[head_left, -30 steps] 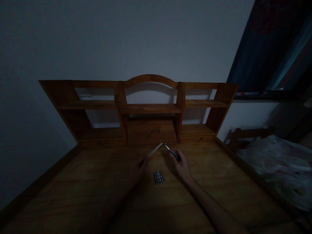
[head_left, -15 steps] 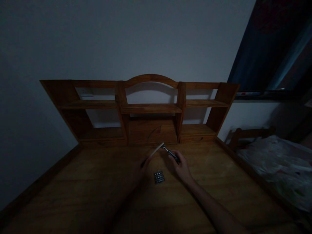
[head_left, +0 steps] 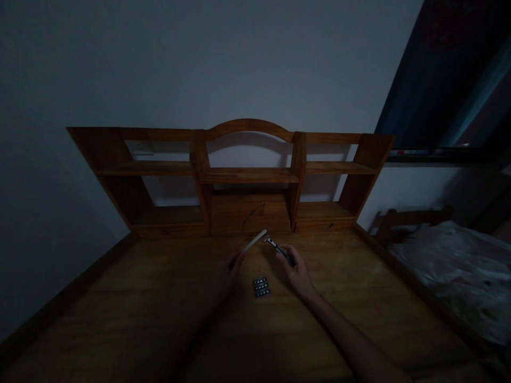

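In my right hand (head_left: 296,268), fingers wrap around the dark handle of what looks like a razor (head_left: 275,246). Its metal neck and small crosswise head point up and left. My left hand (head_left: 231,271) is in deep shadow, closed on the dark lower end of a pale flat stick (head_left: 254,240). The stick slants up to the right, and its tip is close to the razor's head; a small gap seems to lie between them. Below and between both hands, a small dark pack with rows of silvery pieces (head_left: 261,287) lies on the wooden desk (head_left: 255,338).
A wooden shelf unit (head_left: 249,175) with several compartments stands along the desk's back edge, against a pale wall (head_left: 239,64). Right of the desk are a wooden chair back (head_left: 415,215) and a whitish plastic bag (head_left: 451,266). A dark curtain (head_left: 431,90) hangs upper right.
The stick's tip and the razor's head, which met or overlapped before, now appear slightly apart. The stick has shifted a little left. The view has moved slightly.
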The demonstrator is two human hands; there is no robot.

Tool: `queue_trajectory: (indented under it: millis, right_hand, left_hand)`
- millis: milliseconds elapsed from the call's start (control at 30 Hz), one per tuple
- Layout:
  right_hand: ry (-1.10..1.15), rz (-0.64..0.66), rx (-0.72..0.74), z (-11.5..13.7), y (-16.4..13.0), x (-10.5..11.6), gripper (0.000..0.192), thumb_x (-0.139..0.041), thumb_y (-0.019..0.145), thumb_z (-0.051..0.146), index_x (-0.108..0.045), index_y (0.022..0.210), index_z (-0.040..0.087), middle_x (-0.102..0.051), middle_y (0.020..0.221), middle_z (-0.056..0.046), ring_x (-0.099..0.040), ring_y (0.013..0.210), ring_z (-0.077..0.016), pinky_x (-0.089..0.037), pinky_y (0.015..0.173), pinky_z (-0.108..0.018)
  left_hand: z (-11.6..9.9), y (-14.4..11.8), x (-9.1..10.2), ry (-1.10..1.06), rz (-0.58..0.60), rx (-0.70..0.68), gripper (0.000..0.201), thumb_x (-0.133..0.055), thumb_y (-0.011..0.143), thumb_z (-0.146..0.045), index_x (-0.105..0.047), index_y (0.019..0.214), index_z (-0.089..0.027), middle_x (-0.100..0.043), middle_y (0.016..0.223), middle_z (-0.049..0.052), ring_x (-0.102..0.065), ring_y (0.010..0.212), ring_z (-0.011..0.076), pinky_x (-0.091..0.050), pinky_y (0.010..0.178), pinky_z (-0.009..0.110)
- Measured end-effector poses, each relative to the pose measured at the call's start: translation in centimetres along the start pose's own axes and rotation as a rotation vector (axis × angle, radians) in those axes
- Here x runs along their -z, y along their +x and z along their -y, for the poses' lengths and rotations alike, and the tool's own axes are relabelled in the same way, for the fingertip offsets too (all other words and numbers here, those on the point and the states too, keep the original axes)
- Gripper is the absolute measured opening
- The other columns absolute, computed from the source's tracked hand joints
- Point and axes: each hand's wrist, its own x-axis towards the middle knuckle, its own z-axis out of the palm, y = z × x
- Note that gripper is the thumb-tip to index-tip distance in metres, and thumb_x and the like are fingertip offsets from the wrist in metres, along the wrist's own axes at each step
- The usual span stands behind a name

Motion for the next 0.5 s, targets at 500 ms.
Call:
queue_trajectory:
  millis: [500]
  right_hand:
    - [0.107,0.044,-0.075,0.59,0.03,0.03,0.03,-0.054,0.089,0.047,-0.059,0.103,0.021,-0.056,0.076,0.0,-0.052,0.068,-0.0164,-0.04,0.062,-0.025]
  left_hand:
    - [0.08,-0.23,-0.61,-0.043,-0.047,0.009,0.043,-0.044,0.09,-0.051,-0.07,0.103,-0.019,-0.072,0.101,0.009,-0.068,0.092,0.0247,-0.055,0.084,0.039]
